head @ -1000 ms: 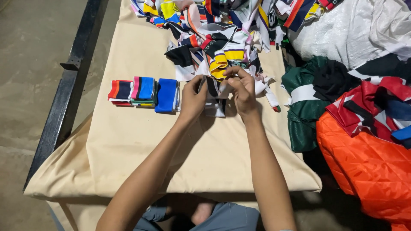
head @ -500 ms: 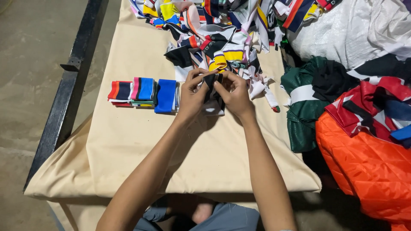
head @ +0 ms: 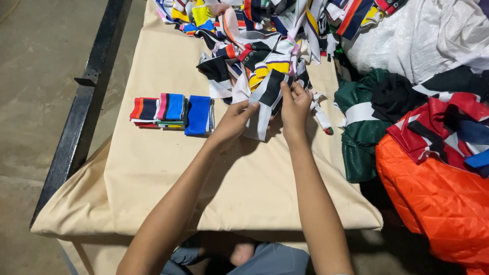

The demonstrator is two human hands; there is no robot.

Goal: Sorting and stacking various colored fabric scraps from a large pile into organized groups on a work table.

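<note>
I see a black-and-white strip (head: pixel 266 102) of cloth held up between both hands, just above the table, at the near edge of the heap (head: pixel 254 35). My left hand (head: pixel 232 122) grips the strip's lower left side, thumb and fingers pinched shut on the cloth. My right hand (head: pixel 295 108) holds the upper right side, fingers curled and closed on the fabric near the top edge. The strip hangs slightly tilted, its lower end dangling between the two wrists and casting a shadow on the cover (head: pixel 168 168).

Directly behind the strip lies the heap of mixed scraps: yellow, navy, red, orange and white pieces tangled together, spreading to the far end of the table. A few loose white ends trail from it to the right of my right hand.

To the left of my left hand, close by but not touching, sits a row of folded pieces (head: pixel 172 113): a red and navy one, a pink and blue one, then a plain blue one nearest the hand.

The beige cover spans the table. A black rail (head: pixel 84 97) runs along its left side above a concrete floor. To the right lie a green cloth (head: pixel 359 132), a white sack (head: pixel 417 40), red and navy garments (head: pixel 448 127), and an orange quilted piece (head: pixel 438 203).
</note>
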